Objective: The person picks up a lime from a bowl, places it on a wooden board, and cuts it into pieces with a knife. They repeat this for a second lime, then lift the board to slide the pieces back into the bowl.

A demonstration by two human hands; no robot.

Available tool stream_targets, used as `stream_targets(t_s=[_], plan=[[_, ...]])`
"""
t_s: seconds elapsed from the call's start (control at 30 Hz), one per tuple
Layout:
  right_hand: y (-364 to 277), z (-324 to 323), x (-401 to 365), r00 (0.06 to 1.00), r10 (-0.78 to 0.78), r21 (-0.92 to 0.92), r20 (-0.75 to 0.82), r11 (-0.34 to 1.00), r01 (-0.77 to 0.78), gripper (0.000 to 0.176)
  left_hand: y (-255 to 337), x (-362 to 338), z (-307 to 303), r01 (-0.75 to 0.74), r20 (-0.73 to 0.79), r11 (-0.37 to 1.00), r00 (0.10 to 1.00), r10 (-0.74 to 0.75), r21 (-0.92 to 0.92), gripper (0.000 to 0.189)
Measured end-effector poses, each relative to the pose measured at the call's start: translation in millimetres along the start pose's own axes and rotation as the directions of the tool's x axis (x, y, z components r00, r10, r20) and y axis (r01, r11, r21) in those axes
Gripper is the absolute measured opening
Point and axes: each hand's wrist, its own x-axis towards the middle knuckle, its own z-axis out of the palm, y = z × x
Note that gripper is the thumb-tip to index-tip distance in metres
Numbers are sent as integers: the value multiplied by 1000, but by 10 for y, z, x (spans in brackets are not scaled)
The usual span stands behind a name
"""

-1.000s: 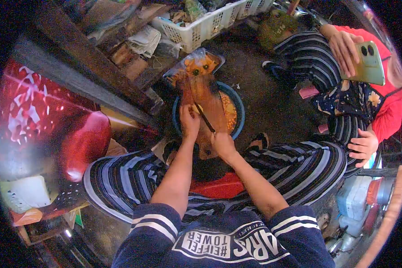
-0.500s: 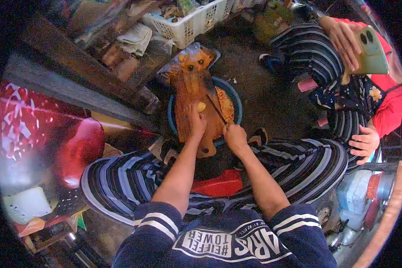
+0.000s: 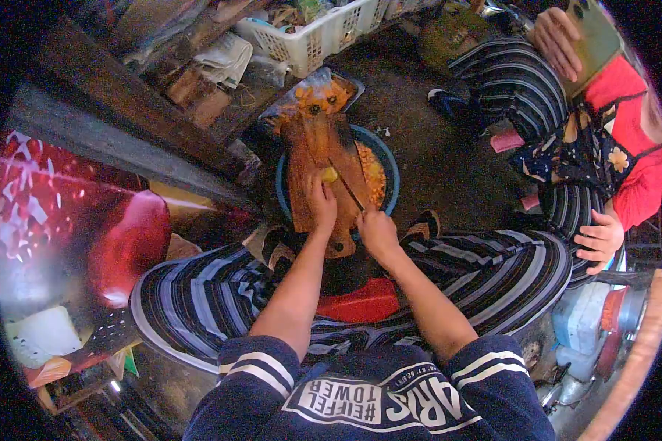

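A wooden cutting board (image 3: 307,151) with a handle toward me lies across a blue basin (image 3: 396,175). My left hand (image 3: 321,206) is over the board, fingers closed on a small yellow food piece (image 3: 329,175), whose exact kind I cannot make out. Wrapped round the handle of a knife (image 3: 348,189) is my right hand (image 3: 379,234). Its long dark blade points away from me over the board, right beside the yellow piece. Small orange diced bits (image 3: 373,173) lie in the basin at the board's right.
Beyond the board, a metal tray (image 3: 355,88) holds orange pieces. A white plastic basket (image 3: 301,53) stands farther back. At right sits another person in a red top (image 3: 643,180), holding a phone (image 3: 594,48). Wooden beams (image 3: 125,121) run along the left.
My right hand and the knife have moved left, from the board's right side to beside the yellow piece. The other person's phone has risen.
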Motion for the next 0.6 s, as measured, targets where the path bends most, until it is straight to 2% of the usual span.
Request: stream_targets(t_s=[0.03, 0.17, 0.27, 0.33, 0.37, 0.43, 0.47, 0.53, 0.6], plan=[[-9, 9, -6, 1000, -20, 5, 18, 1000, 20, 30, -11, -7, -31, 14, 35, 999, 999, -15, 29, 29], [-31, 97, -6, 999, -5, -43, 37, 999, 6, 29, -30, 25, -67, 51, 37, 999, 998, -50, -19, 24], [42, 226, 94, 995, -93, -71, 32, 993, 95, 30, 105, 96, -122, 40, 7, 999, 999, -39, -16, 22], [-4, 201, 146, 998, 52, 60, 42, 997, -54, 31, 264, 118, -254, 30, 50, 999, 998, -31, 34, 23], [2, 181, 140, 998, 49, 62, 39, 997, -52, 31, 225, 115, -235, 26, 48, 999, 998, -27, 34, 23], [-8, 29, 72, 999, 41, 94, 18, 995, -42, 31, 121, 59, -157, -19, -51, 997, 998, 23, 77, 22], [-23, -31, 40, 999, 45, 89, 21, 995, -47, 31, 65, 25, -115, -14, -48, 997, 999, 18, 74, 22], [-56, -94, -10, 998, -8, 92, 58, 996, 3, 31, 71, 36, -107, 103, -5, 995, 995, -103, -8, 20], [-83, 0, -34, 998, 38, 73, 44, 997, -41, 31, 50, 57, -116, 103, 24, 994, 994, -102, -23, 21]])
